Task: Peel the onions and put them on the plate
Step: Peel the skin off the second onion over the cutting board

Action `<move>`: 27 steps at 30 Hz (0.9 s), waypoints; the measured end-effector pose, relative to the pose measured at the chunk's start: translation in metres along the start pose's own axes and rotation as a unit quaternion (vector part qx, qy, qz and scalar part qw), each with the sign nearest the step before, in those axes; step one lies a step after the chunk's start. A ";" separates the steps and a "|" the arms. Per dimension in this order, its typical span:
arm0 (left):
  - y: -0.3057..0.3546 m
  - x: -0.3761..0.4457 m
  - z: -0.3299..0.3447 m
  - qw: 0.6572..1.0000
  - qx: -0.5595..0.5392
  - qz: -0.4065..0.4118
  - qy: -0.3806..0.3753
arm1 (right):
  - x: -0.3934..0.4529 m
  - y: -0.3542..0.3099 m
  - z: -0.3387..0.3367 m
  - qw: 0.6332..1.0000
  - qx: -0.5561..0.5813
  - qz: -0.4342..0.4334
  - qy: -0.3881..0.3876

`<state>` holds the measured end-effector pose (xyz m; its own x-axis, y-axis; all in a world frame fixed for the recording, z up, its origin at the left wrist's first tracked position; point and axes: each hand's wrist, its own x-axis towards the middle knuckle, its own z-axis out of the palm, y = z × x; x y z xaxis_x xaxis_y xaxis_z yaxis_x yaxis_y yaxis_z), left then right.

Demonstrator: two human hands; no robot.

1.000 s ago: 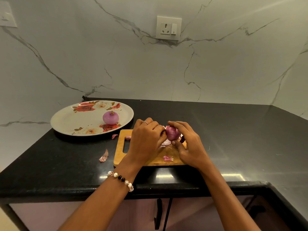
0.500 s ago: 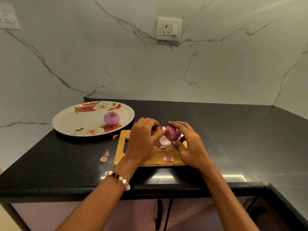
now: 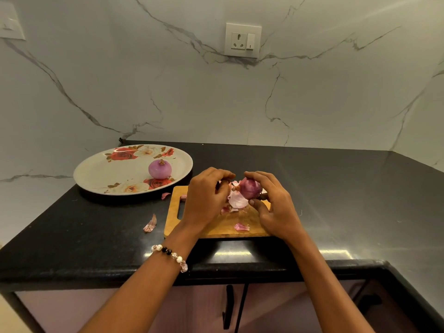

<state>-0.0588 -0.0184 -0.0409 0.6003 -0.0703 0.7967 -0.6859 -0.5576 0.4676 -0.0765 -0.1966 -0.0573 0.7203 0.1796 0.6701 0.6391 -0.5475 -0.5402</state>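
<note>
Black bench [image 3: 336,200]. Floral plate [image 3: 101,174] back left, one peeled onion [image 3: 159,169] on it. Wooden board [image 3: 216,227] just right of plate, peel scraps [image 3: 241,227] on it, one scrap [image 3: 150,223] on bench. Right hand [image 3: 274,207] grips second onion [image 3: 249,188] above board, fingers curled round it. Left hand [image 3: 206,200] fingers curled, pinching loose skin [image 3: 236,200] at onion's left side.

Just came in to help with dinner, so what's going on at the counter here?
A person is peeling onions over a wooden cutting board. The right hand holds a red onion above the board while the left hand pulls at a pale strip of skin hanging off it. One peeled onion already sits on the flowered plate. Skin scraps lie on the board and the black counter.
</note>
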 end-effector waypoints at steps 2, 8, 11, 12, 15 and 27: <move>0.000 -0.001 0.000 1.000 -0.005 0.002 0.002 | 0.000 0.000 0.000 1.000 0.004 -0.003 0.008; -0.002 -0.001 0.005 0.998 0.017 0.028 -0.051 | 0.001 -0.002 0.000 0.999 0.022 -0.021 0.010; -0.004 -0.002 0.005 0.998 0.011 0.022 -0.055 | 0.001 0.001 -0.001 0.999 0.007 -0.030 0.010; -0.004 -0.002 0.005 0.998 0.011 0.021 -0.055 | 0.001 0.001 -0.001 0.999 0.005 -0.035 0.011; -0.004 -0.001 0.003 0.998 0.014 0.025 -0.059 | 0.002 -0.001 -0.001 0.999 0.011 -0.041 0.012; -0.003 -0.001 0.004 0.989 0.099 0.077 -0.081 | 0.001 -0.001 -0.003 0.999 0.040 -0.035 0.004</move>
<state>-0.0558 -0.0202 -0.0444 0.5647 -0.2894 0.7729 -0.6896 -0.6799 0.2493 -0.0778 -0.1983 -0.0544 0.6708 0.2079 0.7119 0.7078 -0.4662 -0.5308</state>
